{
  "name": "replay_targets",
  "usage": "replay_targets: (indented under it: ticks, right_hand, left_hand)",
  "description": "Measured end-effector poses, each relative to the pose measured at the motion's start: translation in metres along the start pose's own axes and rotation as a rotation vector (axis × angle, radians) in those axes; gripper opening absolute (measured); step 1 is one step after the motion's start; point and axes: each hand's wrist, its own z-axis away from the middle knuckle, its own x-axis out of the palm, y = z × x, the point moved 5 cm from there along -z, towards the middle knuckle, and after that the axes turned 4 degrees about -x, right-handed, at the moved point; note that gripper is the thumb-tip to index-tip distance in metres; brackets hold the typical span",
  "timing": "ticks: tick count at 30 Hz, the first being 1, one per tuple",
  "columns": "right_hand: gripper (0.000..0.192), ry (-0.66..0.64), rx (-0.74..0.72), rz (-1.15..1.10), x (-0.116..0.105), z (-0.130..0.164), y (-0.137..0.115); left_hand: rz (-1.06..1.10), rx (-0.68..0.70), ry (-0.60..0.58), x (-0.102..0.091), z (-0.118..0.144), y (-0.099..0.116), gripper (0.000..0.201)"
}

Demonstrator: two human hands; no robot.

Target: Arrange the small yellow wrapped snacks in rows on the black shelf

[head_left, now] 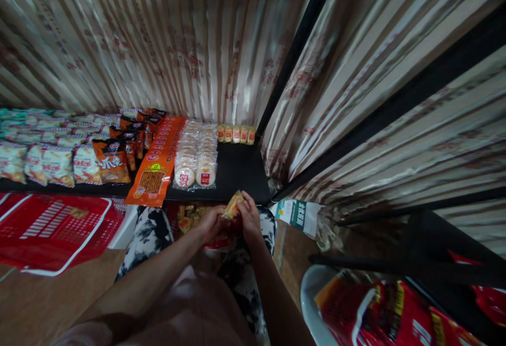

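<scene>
My left hand (211, 223) and my right hand (249, 214) meet just below the front edge of a low black shelf (237, 169). Between their fingertips they hold a small yellow snack packet (233, 205), tilted. Under the hands a red bag (190, 217) lies open on my lap with several similar small yellow packets inside. At the back right of the shelf stands a short row of small yellow packets (236, 134). My knees in black-and-white patterned trousers (152, 233) flank the bag.
The shelf carries clear packs of round white rice crackers (196, 156), a long orange packet (156, 164), dark orange snack bags (113, 159) and white-and-orange bags (47, 164). A red plastic basket (51, 227) sits at left. Striped curtains hang behind; a red bag (379, 309) lies at lower right.
</scene>
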Motion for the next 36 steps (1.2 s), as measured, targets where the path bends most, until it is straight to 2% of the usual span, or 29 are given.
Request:
replay_targets:
  ticks: [6, 8, 12, 16, 21, 27, 30, 33, 36]
  right_hand:
    - [0.064, 0.055, 0.006, -0.015, -0.004, -0.014, -0.005]
    - [0.063, 0.075, -0.004, 0.013, -0.006, -0.017, -0.008]
    - [0.061, 0.094, -0.007, 0.032, -0.007, -0.024, -0.012]
    - [0.054, 0.111, -0.026, 0.072, -0.007, -0.03, -0.015]
    - [0.048, 0.117, -0.047, 0.093, -0.009, -0.034, -0.016]
    - [0.043, 0.145, -0.08, 0.114, -0.013, -0.035, -0.02]
    - [0.042, 0.145, -0.096, 0.178, -0.016, -0.037, -0.019]
    - [0.041, 0.125, -0.124, 0.284, -0.018, -0.041, -0.016]
    - [0.043, 0.144, -0.215, 0.497, -0.021, -0.044, -0.015]
  left_hand:
    - [-0.074, 0.105, 0.116, -0.003, 0.001, 0.011, 0.015]
    - [-0.092, 0.141, 0.104, -0.001, 0.001, 0.016, 0.014]
    - [-0.169, 0.192, 0.068, 0.004, 0.003, 0.022, 0.023]
    - [-0.226, 0.186, 0.055, 0.01, 0.006, 0.021, 0.03]
    - [-0.198, 0.201, 0.05, 0.018, 0.007, 0.02, 0.031]
    - [-0.261, 0.252, 0.209, 0.017, -0.006, 0.032, 0.031]
    - [-0.311, 0.32, 0.276, 0.019, -0.015, 0.046, 0.023]
    - [-0.407, 0.375, 0.353, 0.023, -0.023, 0.06, 0.015]
    - [-0.554, 0.406, 0.383, 0.029, -0.029, 0.073, 0.018]
